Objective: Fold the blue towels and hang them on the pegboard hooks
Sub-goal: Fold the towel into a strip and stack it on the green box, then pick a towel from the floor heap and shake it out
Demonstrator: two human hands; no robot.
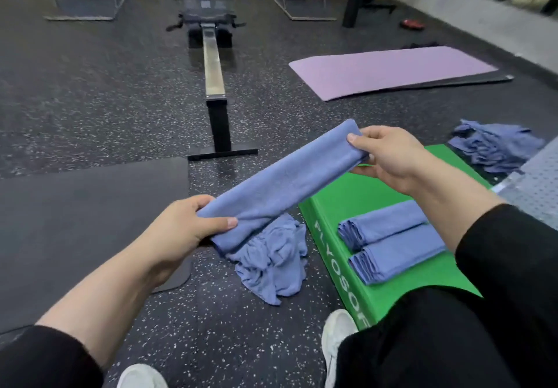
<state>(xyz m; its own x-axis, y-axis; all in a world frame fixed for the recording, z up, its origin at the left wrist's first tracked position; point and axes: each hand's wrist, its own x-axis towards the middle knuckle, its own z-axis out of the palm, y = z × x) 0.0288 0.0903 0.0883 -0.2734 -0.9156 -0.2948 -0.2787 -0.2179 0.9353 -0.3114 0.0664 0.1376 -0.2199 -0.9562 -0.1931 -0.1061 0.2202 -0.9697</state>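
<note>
head view: 1 blue towel, folded to a long narrow strip, held in the air above floor w/ long axis running diag. from lower left near the body up to the far right; left hand pinches near end, right hand pinches far end, both thumb on top. 2 folded towels side by side on green box, 1 crumpled heap on floor by the box, 1 more heap at far right.
</note>
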